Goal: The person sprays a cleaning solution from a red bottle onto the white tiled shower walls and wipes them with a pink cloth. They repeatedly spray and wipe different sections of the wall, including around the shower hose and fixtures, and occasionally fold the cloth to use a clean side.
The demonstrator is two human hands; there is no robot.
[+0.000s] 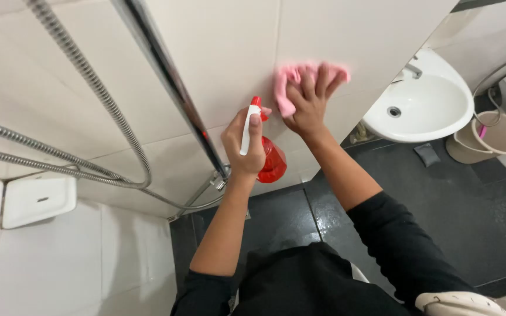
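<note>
Right hand (308, 102) lies flat, fingers (322, 79) spread and pressing a pink fleecy cloth (291, 79) against the white tiled wall (224, 52). The cloth sits under and just left of the fingertips. Left hand (246, 143) is clenched around a red translucent spray bottle with white trigger (272, 161), just beside and nearer than the cloth, nozzle toward the wall.

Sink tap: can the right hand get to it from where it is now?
Probably yes. The right hand presses a pink cloth flat on the wall tile; the tap lies further right with only bare tile between. It looks like a stretch, though.
</note>
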